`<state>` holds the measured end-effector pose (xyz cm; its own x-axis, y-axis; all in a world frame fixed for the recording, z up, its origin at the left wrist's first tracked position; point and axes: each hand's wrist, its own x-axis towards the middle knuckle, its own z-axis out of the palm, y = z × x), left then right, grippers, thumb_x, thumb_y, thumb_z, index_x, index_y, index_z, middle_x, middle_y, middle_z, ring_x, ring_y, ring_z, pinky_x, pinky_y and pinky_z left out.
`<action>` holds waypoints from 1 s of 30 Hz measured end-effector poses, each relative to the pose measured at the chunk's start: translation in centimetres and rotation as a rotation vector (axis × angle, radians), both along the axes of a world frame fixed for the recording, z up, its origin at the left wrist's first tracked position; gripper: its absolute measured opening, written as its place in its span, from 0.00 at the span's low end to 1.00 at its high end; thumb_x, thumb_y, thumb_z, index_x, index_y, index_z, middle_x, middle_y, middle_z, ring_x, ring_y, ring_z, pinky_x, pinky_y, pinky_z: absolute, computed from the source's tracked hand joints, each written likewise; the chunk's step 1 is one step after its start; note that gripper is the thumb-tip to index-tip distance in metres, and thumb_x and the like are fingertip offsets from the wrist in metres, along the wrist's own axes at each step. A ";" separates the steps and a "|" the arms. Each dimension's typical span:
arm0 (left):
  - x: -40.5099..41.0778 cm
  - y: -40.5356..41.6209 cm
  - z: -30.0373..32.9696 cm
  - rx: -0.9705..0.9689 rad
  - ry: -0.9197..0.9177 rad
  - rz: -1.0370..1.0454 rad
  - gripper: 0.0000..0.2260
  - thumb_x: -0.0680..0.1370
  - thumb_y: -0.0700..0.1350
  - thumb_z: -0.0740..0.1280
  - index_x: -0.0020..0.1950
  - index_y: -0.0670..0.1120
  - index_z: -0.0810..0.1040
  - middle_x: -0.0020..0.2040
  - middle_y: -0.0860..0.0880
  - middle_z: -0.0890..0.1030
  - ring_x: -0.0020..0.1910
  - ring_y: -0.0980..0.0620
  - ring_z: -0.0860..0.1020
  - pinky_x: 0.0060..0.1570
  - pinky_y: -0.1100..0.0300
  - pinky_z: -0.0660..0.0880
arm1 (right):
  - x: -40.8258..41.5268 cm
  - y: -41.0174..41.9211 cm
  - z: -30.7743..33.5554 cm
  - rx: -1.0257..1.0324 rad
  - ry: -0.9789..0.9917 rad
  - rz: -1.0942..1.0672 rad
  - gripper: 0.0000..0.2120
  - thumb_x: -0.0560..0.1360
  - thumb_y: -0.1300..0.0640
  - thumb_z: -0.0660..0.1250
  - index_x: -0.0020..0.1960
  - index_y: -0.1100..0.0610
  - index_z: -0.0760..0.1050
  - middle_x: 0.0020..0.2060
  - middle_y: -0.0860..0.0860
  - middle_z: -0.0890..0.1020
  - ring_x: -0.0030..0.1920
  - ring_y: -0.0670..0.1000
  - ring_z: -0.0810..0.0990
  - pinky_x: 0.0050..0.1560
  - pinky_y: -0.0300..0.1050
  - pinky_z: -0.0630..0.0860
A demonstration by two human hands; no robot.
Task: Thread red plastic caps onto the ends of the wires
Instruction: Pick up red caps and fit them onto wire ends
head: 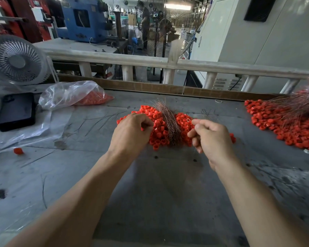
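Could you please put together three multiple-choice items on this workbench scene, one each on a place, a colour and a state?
1. Where does the bundle of wires lie?
A. across the middle pile of caps
B. inside the plastic bag
C. on the phone

2. What colour is the lone cap near the table's left side?
A. blue
B. red
C. white

3. How are the hands?
A. flat on the table
B. fingers curled over the caps
C. holding the desk fan

Answers: A, the coppery strands cross the pile; B, it matches the piles; B, the left hand and right hand both curl there.
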<state>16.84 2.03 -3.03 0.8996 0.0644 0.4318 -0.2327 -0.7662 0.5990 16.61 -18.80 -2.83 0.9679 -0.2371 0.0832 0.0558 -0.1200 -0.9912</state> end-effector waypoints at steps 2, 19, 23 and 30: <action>0.0 -0.1 0.0 0.036 -0.020 -0.015 0.06 0.77 0.43 0.72 0.51 0.52 0.85 0.48 0.58 0.81 0.44 0.59 0.74 0.43 0.68 0.66 | 0.1 0.2 -0.3 -0.067 -0.013 -0.008 0.08 0.83 0.63 0.62 0.53 0.54 0.78 0.30 0.48 0.84 0.24 0.44 0.73 0.20 0.36 0.65; 0.4 -1.1 -0.5 0.223 -0.049 -0.050 0.04 0.77 0.45 0.73 0.50 0.53 0.85 0.50 0.54 0.78 0.50 0.51 0.76 0.53 0.58 0.69 | -0.4 0.9 -0.7 -0.206 -0.096 -0.008 0.07 0.80 0.56 0.68 0.44 0.52 0.81 0.33 0.47 0.86 0.25 0.42 0.75 0.23 0.34 0.67; 0.3 -1.1 -0.3 0.205 -0.064 -0.051 0.04 0.77 0.45 0.72 0.50 0.52 0.84 0.51 0.54 0.79 0.50 0.52 0.76 0.54 0.57 0.71 | -0.6 0.9 -0.5 -0.219 -0.096 -0.001 0.06 0.80 0.55 0.69 0.44 0.51 0.82 0.33 0.47 0.86 0.26 0.42 0.76 0.25 0.36 0.68; -0.7 -1.7 0.0 -0.250 0.003 -0.134 0.06 0.77 0.40 0.72 0.46 0.52 0.81 0.42 0.56 0.83 0.38 0.58 0.83 0.38 0.65 0.77 | -1.3 1.4 0.4 -0.153 -0.190 0.076 0.05 0.80 0.55 0.71 0.45 0.52 0.82 0.33 0.49 0.85 0.27 0.43 0.75 0.25 0.33 0.68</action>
